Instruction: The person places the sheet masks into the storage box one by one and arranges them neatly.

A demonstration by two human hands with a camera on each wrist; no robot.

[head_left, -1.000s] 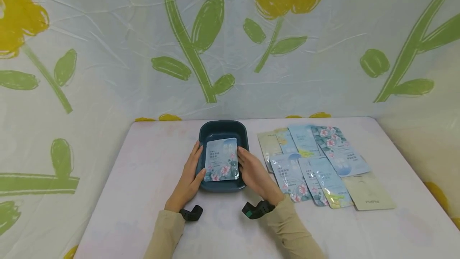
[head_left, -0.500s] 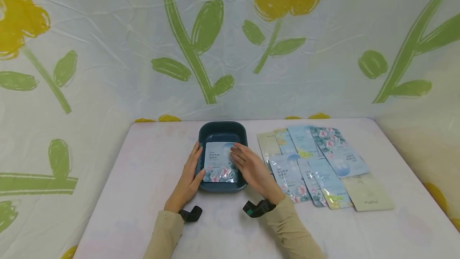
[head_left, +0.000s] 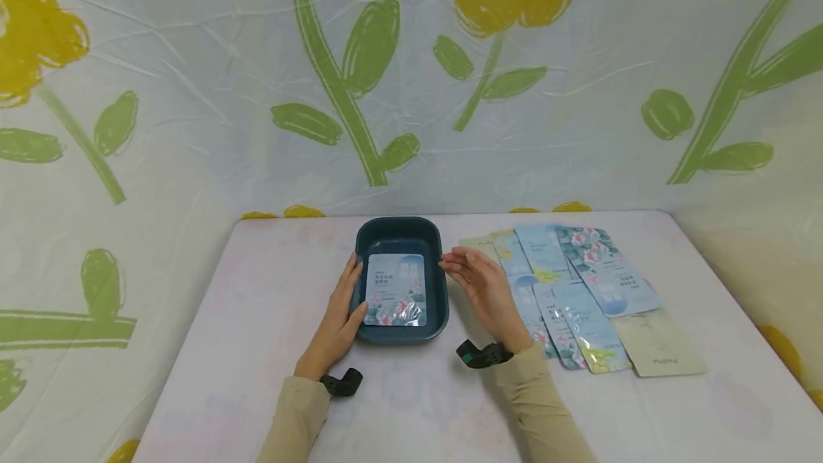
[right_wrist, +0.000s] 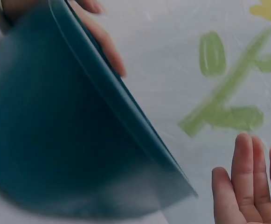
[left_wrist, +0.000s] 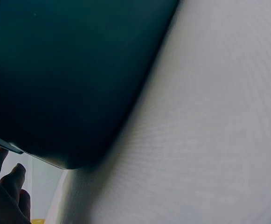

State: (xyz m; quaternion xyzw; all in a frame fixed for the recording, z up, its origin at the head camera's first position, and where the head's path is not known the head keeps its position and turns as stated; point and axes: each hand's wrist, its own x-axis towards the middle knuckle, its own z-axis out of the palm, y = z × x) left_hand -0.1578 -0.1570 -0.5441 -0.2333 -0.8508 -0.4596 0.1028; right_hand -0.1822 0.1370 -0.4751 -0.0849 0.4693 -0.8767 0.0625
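- Counter: pale, running out to the left of the left fingers and beneath all the rest.
- Left hand: fingers along the outside of the tray, thumb over its rim, so it holds the tray by the left edge.
- The tray sits flat on the counter between the two sets of fingers. It looks like stiff plastic, likely light enough to slide if nudged; the side rims seem the best hold.
- Packet: in the tray, printed face up, toward the near end and just beside the left thumb. Whether others lie under it I cannot tell. It should be light, thin and bendy, with a slick, glossy skin that may slip; pinching a sealed edge or corner, or both long sides, would serve better than pressing the middle.
- Right hand: released, fingers slightly bent and holding nothing. The fingertips are at the tray's right rim in the head view; the right wrist view shows them apart from the wall.
- Pile: overlapping packets, blue and pale green, beneath and to the right of the right fingers. Overlapped ones could drag their neighbours; outer corners give the easier pinch.
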